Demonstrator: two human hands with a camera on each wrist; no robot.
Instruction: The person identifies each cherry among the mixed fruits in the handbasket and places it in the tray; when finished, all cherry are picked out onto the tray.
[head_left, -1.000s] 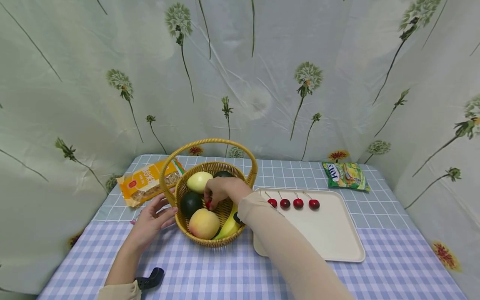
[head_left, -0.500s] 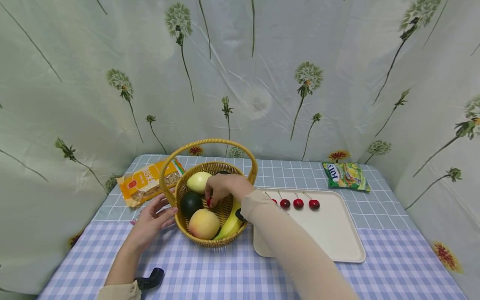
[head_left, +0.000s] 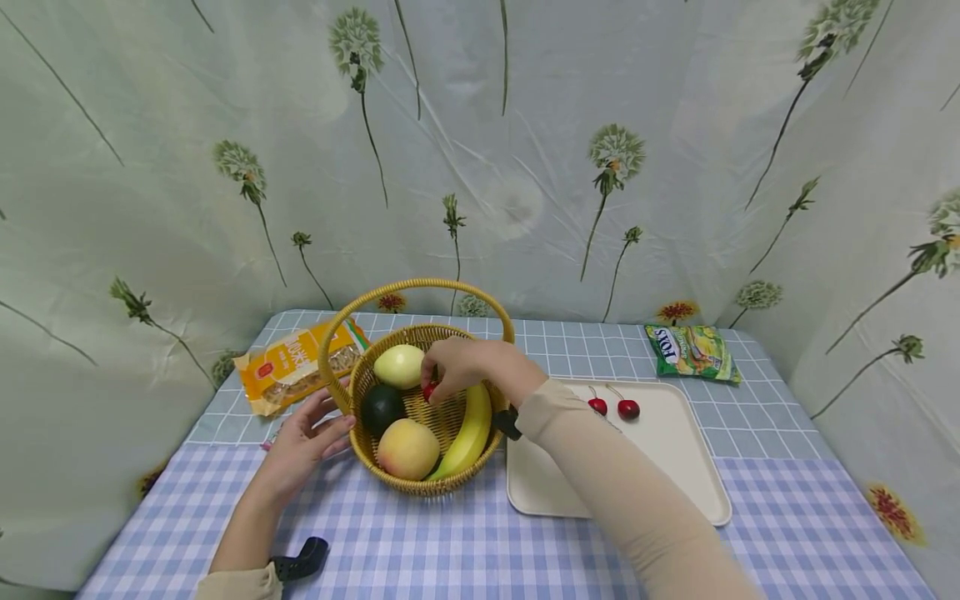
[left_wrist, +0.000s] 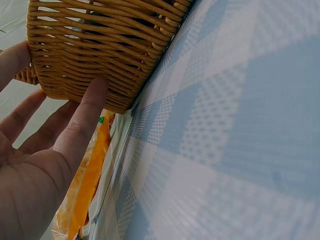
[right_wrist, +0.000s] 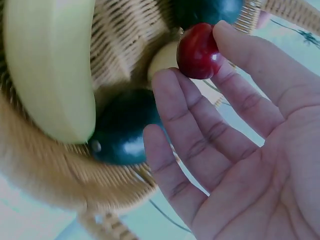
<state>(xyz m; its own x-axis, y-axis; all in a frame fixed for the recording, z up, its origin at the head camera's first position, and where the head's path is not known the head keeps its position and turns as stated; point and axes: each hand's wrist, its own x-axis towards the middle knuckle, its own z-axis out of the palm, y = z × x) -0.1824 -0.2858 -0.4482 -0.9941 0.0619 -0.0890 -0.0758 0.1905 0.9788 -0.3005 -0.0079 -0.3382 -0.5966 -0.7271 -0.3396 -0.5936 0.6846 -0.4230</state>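
Note:
A red cherry (right_wrist: 197,51) is pinched between the thumb and fingers of my right hand (head_left: 472,367), over the inside of a wicker basket (head_left: 362,450) with a tall handle. The basket contains a peach (head_left: 408,448), a banana (head_left: 468,433), a pale yellow-green fruit (head_left: 399,367) and a dark green avocado-like fruit (head_left: 382,409). Another dark green fruit (right_wrist: 130,127) shows in the right wrist view, but my hand hides it from the head camera. Against the basket's left side, my left hand (head_left: 303,437) rests its extended fingers on the wicker.
A cream tray (head_left: 660,475) stands right of the basket with cherries (head_left: 628,409) on it; my right sleeve covers part of it. An orange snack bag (head_left: 300,364) lies behind left, a green FOX'S bag (head_left: 692,353) at the back right.
My right hand, with the cherry, has moved up and to the right inside the basket area, uncovering more of the banana. Its sleeve now hides more tray cherries. The left hand stays put.

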